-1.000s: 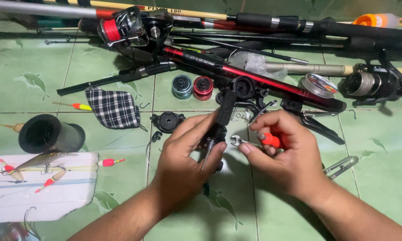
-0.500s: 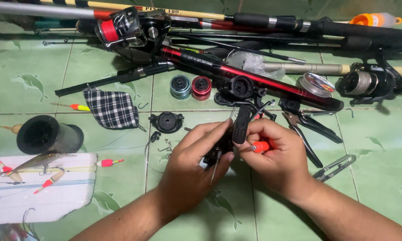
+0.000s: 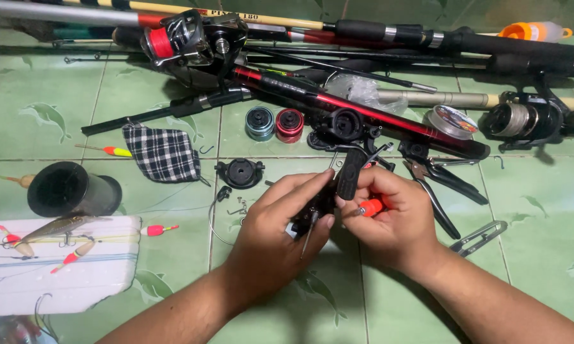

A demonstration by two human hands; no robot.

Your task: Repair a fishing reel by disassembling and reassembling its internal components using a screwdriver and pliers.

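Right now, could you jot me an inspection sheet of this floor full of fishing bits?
Surface: green tiled floor.
Job's things: black reel part; small red-handled tool.
Clutter: red-and-black fishing rod, checked cloth mask, two small round spools, black pliers, white foam board with lures.
Grippers: left hand grips the reel part; right hand holds the tool.
Cables: thin fishing line.
Surroundings: nothing seen.
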